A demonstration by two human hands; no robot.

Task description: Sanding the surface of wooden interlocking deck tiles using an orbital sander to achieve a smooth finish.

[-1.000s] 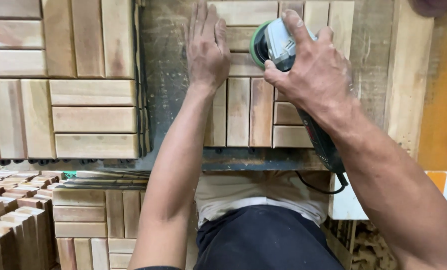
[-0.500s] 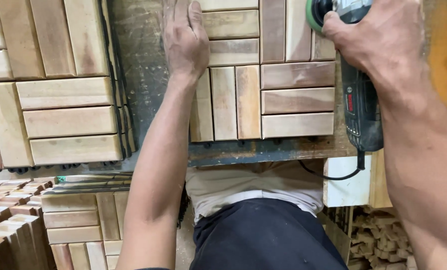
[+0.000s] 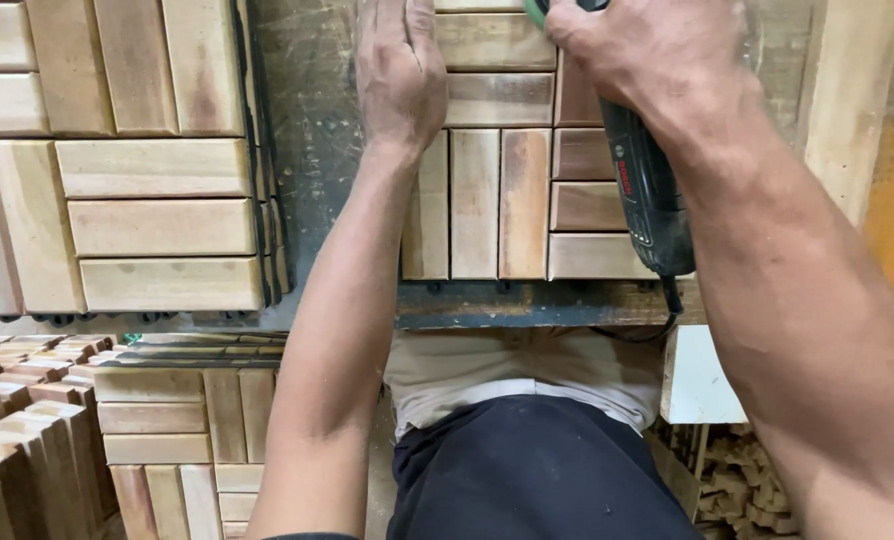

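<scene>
Left hand [image 3: 399, 75]: flat, fingers stretched out, palm pressing down on the wooden slat tile [image 3: 497, 200].
Right hand [image 3: 647, 50]: wrapped tight around the green-and-black power sander [image 3: 647, 190].
Sander: lying over the tile's right side, cord trailing off the near edge.
Tile: on the scuffed counter [image 3: 312, 120], near its front edge.
Stack of tiles [image 3: 157, 225]: left of the tile, apart from it.

A single head-worn camera looks steeply down, close over the desk [image 3: 317, 120], facing away from the person's body (torso at the lower edge); both forearms reach up-frame toward the top edge.
</scene>
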